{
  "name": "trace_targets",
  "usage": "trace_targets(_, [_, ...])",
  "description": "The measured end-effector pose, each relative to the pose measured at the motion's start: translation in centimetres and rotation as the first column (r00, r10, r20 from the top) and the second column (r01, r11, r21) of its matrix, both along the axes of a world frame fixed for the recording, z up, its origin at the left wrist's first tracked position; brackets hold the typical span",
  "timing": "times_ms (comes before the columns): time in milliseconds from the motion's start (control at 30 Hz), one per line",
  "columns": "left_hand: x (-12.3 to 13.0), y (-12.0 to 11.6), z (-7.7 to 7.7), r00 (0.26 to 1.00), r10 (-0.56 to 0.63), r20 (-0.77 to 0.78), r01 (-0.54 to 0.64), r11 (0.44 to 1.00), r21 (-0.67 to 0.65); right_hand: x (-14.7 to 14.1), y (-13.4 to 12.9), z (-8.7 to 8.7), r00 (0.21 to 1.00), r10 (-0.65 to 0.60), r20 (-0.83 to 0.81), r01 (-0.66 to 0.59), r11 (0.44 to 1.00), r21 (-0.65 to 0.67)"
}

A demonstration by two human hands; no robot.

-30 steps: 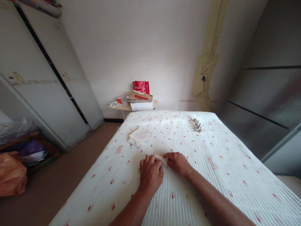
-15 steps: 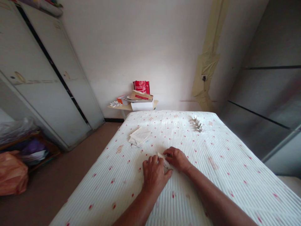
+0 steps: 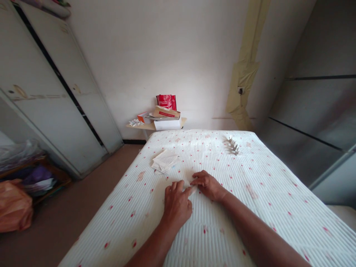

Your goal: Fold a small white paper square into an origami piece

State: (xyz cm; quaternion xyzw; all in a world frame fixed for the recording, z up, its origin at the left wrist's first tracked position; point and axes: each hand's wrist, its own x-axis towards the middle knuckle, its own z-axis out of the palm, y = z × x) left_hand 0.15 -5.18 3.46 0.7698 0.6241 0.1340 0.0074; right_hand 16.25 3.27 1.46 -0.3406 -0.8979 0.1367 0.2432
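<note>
A small piece of paper (image 3: 194, 189) lies between my two hands, low over the bed. My left hand (image 3: 178, 202) has its thumb and index finger closed at the paper's near left side. From the right, my right hand (image 3: 206, 184) pinches the paper's other side with thumb and fingertips. Much of the paper is covered by the fingers, so its folds are hard to make out. Beyond my left hand sits a stack of printed paper sheets (image 3: 166, 159). Several folded paper pieces (image 3: 233, 145) stand in a row at the far right of the bed.
The bed cover (image 3: 211, 233) is white, ribbed and dotted with red. Past its far edge, a small table (image 3: 148, 126) bears a white box (image 3: 167, 124), a red bag (image 3: 167, 101) and more folded paper pieces (image 3: 135, 122). A wardrobe (image 3: 50, 92) stands left.
My left hand has shifted slightly left and its thumb has drawn in toward the index finger. My right hand has moved a little left. Less of the paper shows now.
</note>
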Motion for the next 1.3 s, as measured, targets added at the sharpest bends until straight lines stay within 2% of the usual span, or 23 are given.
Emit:
trace_targets(267, [-0.8,0.8,0.2,0.996,-0.085,-0.007,0.085,0.996,-0.027,0.7,-1.5,1.1,0.993,0.101,0.056,-0.102,0.995,0.012])
trace_targets(600, [-1.1,0.0,0.3,0.993,-0.119,0.0,0.119,0.993,0.024,0.3,-2.1,0.6,0.996,0.016,0.088,-0.018,1.0,0.02])
trace_targets(1067, [-0.6,1.1,-2.4,0.973,-0.147,0.179,0.128,0.985,0.115,0.4,-1.9,0.4,0.995,0.077,0.062,-0.083,0.993,0.087])
trace_targets(1300, [-0.4,1.3,-2.6,0.984,-0.128,0.123,0.108,0.982,0.155,0.7,-1.8,0.1,0.996,0.079,0.041,-0.082,0.992,0.098])
